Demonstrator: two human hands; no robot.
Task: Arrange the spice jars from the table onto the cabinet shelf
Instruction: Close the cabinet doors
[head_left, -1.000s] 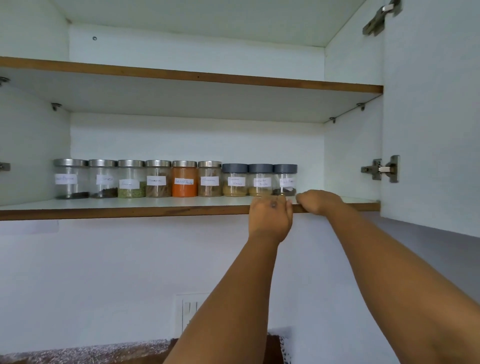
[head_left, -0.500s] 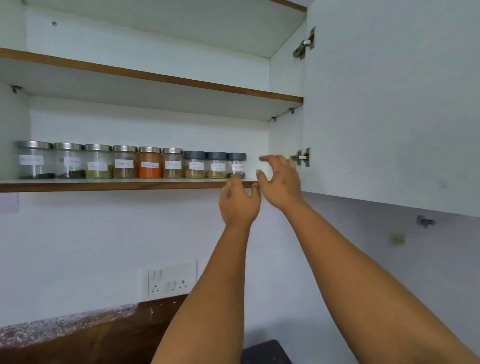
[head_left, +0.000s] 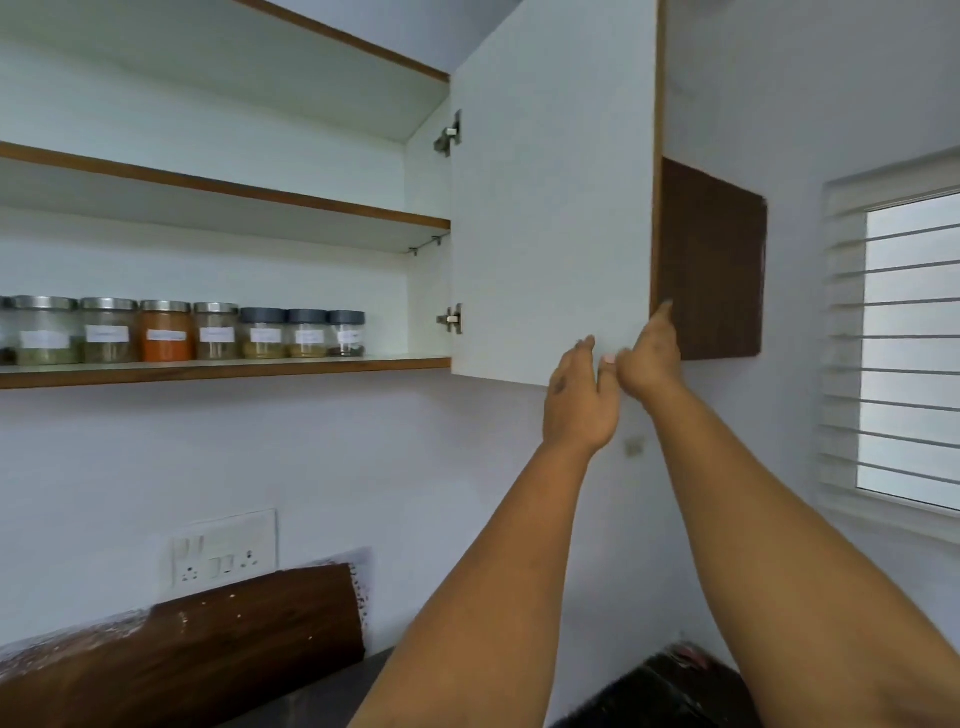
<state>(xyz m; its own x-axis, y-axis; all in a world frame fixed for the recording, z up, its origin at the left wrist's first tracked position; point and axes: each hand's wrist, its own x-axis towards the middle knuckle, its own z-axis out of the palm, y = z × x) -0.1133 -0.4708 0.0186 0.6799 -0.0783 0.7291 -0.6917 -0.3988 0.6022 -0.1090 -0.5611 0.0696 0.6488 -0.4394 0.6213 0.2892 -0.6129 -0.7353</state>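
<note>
Several labelled spice jars (head_left: 214, 331) stand in a row on the lower cabinet shelf (head_left: 223, 370); the left ones have steel lids, one holds orange powder (head_left: 165, 331), and three on the right have grey lids (head_left: 306, 332). Both my hands are up at the lower free corner of the open cabinet door (head_left: 550, 234), away from the jars. My left hand (head_left: 579, 395) lies with straight fingers against the door's white inner face. My right hand (head_left: 649, 358) touches the door's outer edge, one finger stretched up along it. Neither hand holds a jar.
An upper shelf (head_left: 223, 188) sits above the jars. The door's brown outer face (head_left: 709, 260) shows past its edge. A louvred window (head_left: 909, 338) is on the right wall. Below are a wall socket (head_left: 223, 553), a dark wooden board (head_left: 182, 649) and a dark object (head_left: 665, 686).
Both hands left the shelf's front edge by the grey-lidded jars and moved right to the door's lower corner. My view turned right, so the jars now sit at far left.
</note>
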